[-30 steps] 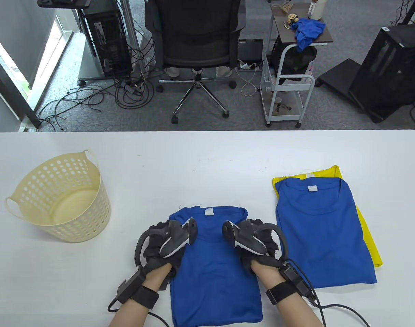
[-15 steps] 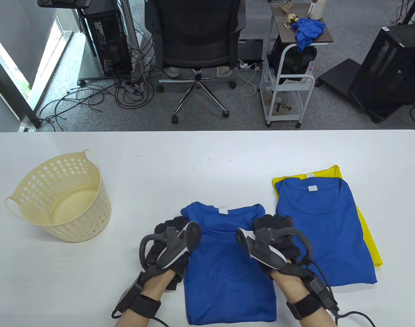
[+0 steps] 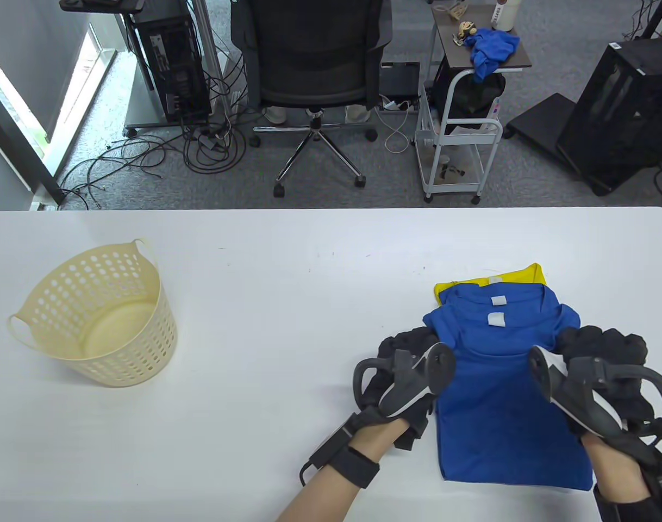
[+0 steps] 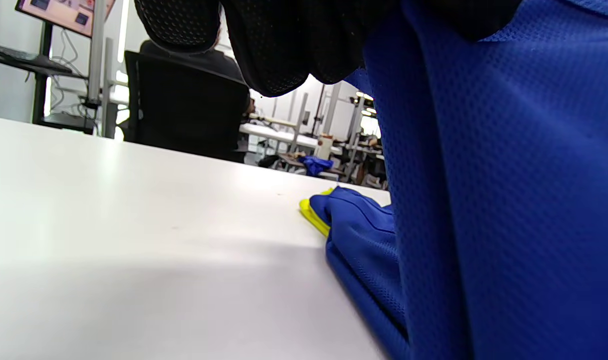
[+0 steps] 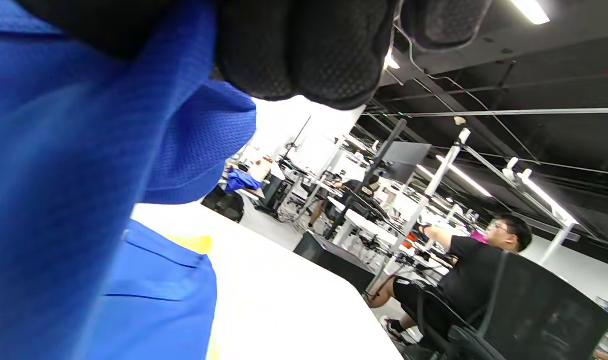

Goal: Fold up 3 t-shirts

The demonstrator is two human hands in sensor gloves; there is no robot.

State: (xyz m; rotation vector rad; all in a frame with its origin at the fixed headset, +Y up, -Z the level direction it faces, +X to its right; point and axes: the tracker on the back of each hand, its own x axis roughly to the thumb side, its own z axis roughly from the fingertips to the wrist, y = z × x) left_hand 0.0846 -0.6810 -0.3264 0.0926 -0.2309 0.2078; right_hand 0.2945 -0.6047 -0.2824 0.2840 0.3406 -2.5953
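A folded blue t-shirt (image 3: 505, 408) hangs from both hands over the stack at the table's right. My left hand (image 3: 404, 356) grips its left shoulder edge and my right hand (image 3: 597, 348) grips its right shoulder edge. Under it lies another folded blue t-shirt (image 3: 497, 293), and under that a folded yellow t-shirt (image 3: 494, 276), of which only the collar end shows. The left wrist view shows the held blue cloth (image 4: 508, 190) close up, with the lower blue shirt (image 4: 358, 220) and the yellow edge (image 4: 311, 212) on the table. The right wrist view shows the held cloth (image 5: 84, 150) under my gloved fingers (image 5: 304, 50).
A cream perforated basket (image 3: 94, 318) stands at the table's left. The white table (image 3: 309, 272) ends at a far edge, with an office chair (image 3: 312, 60) and a rolling cart (image 3: 461, 109) beyond it.
Both hands have carried the folded blue t-shirt from the table's centre to the right, over the blue and yellow stack.
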